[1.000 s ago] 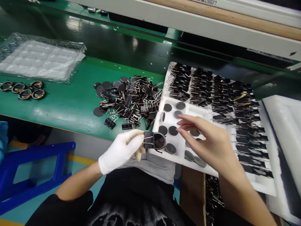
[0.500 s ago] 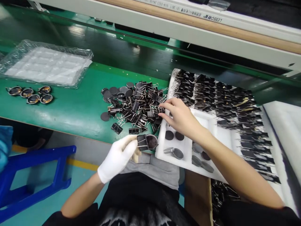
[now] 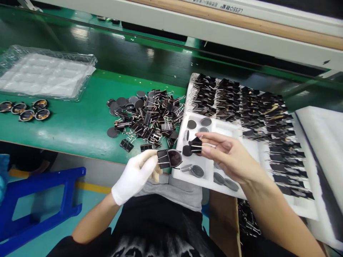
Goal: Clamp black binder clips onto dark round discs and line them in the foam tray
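Observation:
My gloved left hand [image 3: 139, 173] grips a black binder clip [image 3: 163, 159], which is clamped on a round dark part with a metal rim [image 3: 175, 158]. To its right, over the white foam tray [image 3: 177, 174], my bare right hand [image 3: 227, 151] pinches another binder clip [image 3: 196, 145] by its wire handles. Loose clips lie in a heap [image 3: 152, 121] on the green table, mixed with dark round discs [image 3: 112, 132]. More grey discs [image 3: 197, 171] rest in the tray's near compartments.
Rows of clipped parts [image 3: 241, 96] fill the tray's far and right sections. At the left stand a clear plastic tray [image 3: 45, 75] and several round rimmed pieces [image 3: 26, 115]. A blue stool [image 3: 64, 196] is below the table edge. An open cardboard box [image 3: 225, 221] holds more clips.
My right hand has come away from the heap towards me with a binder clip in its fingers. My left hand keeps its hold almost unmoved. The view has shifted slightly right.

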`<move>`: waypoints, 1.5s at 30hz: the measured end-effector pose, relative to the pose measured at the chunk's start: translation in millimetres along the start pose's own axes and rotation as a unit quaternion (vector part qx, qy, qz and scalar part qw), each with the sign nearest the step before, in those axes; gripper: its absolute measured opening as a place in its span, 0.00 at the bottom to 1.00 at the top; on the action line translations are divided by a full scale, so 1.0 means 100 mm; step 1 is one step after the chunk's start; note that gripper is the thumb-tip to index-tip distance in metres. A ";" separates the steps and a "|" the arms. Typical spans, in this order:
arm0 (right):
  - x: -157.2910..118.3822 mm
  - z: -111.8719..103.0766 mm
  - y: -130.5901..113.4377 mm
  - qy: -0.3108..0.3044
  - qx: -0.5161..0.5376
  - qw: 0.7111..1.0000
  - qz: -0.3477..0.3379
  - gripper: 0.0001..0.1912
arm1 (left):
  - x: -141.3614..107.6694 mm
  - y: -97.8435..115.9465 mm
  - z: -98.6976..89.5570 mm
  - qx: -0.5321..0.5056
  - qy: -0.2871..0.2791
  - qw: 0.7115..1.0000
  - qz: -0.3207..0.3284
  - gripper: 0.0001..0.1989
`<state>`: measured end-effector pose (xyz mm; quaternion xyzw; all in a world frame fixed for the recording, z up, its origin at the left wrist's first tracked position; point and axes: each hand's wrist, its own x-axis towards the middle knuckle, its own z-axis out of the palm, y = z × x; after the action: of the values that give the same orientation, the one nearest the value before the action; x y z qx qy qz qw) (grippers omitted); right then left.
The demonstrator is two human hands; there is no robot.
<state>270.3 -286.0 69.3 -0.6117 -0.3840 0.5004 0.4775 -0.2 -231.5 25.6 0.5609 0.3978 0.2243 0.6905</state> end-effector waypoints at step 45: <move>-0.56 0.01 0.43 0.116 0.229 0.961 -0.103 0.15 | 0.16 0.53 0.42 0.442 -0.043 0.866 0.229 0.12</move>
<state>257.2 -349.6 41.0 -0.4972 -0.2623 0.4488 0.6946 50.1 -230.3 73.4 0.8918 0.2851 0.1527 0.3163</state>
